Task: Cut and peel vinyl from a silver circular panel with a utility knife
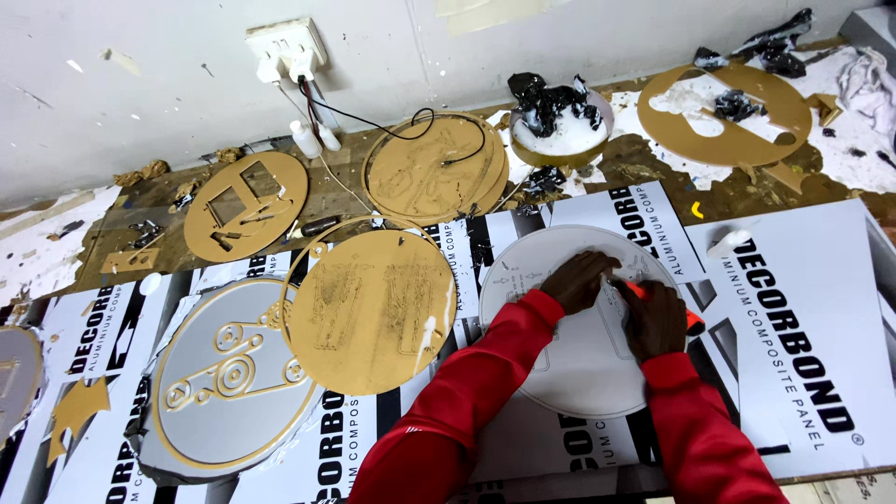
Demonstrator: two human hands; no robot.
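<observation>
Now orange cutter (693, 322) angled up-left, gripped by right hand (653, 319).

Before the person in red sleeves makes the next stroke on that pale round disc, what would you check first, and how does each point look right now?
1. Left hand pressing flat on the pale disc: ok.
2. Right hand gripping the orange tool: ok; only the tool's ends show.
3. Tool tip clear of the left fingers: cannot tell, the hands hide it and sit very close together.
4. Disc lying flat on the printed panel: ok.
5. Neighbouring gold disc clear of the working disc: ok, a gap shows between them.
6. Black cable away from the hands: ok, it stays near the wall.
</observation>
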